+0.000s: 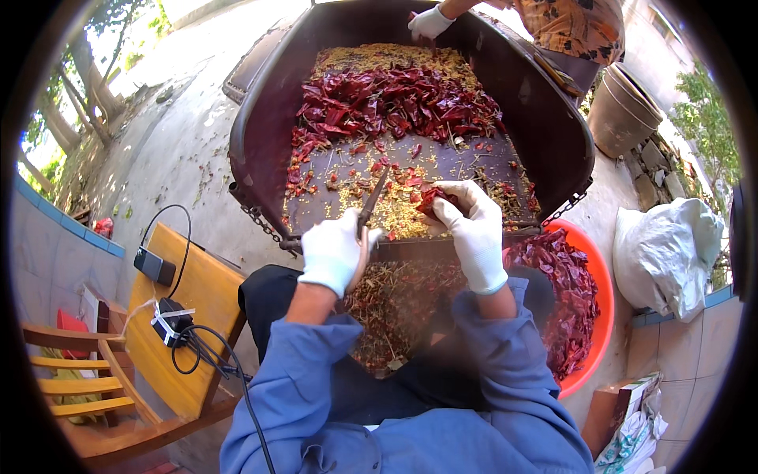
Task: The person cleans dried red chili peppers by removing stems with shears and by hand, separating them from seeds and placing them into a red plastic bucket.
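Observation:
My gloved left hand (328, 251) is closed around a pair of scissors (373, 197), whose dark blades point up and away from me. Pinched in my gloved right hand (477, 233) is a dried red chili pepper (429, 199), a little to the right of the blades and apart from them. Both hands are over the near edge of a dark metal cart bed (264, 158). Yellow chili seeds (399, 220) and red scraps lie scattered on its floor. Farther back is a heap of dried red chilies (387, 103).
A red-orange basin (606, 316) of dried chilies stands by my right knee. At the far side, a co-worker's gloved hand (430, 24) reaches into the cart. A wooden bench (185, 347) on my left holds black devices (155, 267) and cables. A white sack (663, 253) and a bucket (624, 110) stand right.

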A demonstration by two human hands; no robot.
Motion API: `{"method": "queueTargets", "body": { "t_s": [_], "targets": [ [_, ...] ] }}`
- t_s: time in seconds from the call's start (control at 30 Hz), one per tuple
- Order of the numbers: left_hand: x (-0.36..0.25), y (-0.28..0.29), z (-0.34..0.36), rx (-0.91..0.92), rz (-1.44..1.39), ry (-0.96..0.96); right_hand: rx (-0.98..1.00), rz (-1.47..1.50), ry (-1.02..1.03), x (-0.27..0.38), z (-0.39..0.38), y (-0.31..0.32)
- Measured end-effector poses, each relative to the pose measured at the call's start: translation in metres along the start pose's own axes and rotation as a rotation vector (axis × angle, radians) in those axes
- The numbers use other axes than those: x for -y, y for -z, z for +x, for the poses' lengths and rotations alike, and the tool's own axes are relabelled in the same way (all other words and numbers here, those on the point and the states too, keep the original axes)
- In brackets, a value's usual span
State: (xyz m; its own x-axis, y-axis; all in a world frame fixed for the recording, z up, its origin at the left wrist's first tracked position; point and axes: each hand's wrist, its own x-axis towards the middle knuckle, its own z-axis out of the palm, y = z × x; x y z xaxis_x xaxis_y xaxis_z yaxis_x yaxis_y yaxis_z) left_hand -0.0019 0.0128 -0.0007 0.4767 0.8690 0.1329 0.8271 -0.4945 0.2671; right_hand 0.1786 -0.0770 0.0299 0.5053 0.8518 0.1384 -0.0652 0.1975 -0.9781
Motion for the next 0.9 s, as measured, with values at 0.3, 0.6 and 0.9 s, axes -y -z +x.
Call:
{"method": "queueTargets", "body": {
  "t_s": [0.3, 0.6, 0.9],
  "targets": [
    [0.040, -0.009, 0.066, 0.015, 0.296, 0.005, -0.113, -0.097, 0.070, 0.022, -0.024, 0.044],
    [-0.003, 0.004, 0.059, -0.066, -0.136, -0.195, -0.572, -1.473, 0.035, -0.016, -0.086, 0.243],
    [-0.024, -0.003, 0.034, -0.283, -0.343, -0.397, -0.065, -1.114, 0.306, 0.036, 0.010, 0.086]
  ]
}}
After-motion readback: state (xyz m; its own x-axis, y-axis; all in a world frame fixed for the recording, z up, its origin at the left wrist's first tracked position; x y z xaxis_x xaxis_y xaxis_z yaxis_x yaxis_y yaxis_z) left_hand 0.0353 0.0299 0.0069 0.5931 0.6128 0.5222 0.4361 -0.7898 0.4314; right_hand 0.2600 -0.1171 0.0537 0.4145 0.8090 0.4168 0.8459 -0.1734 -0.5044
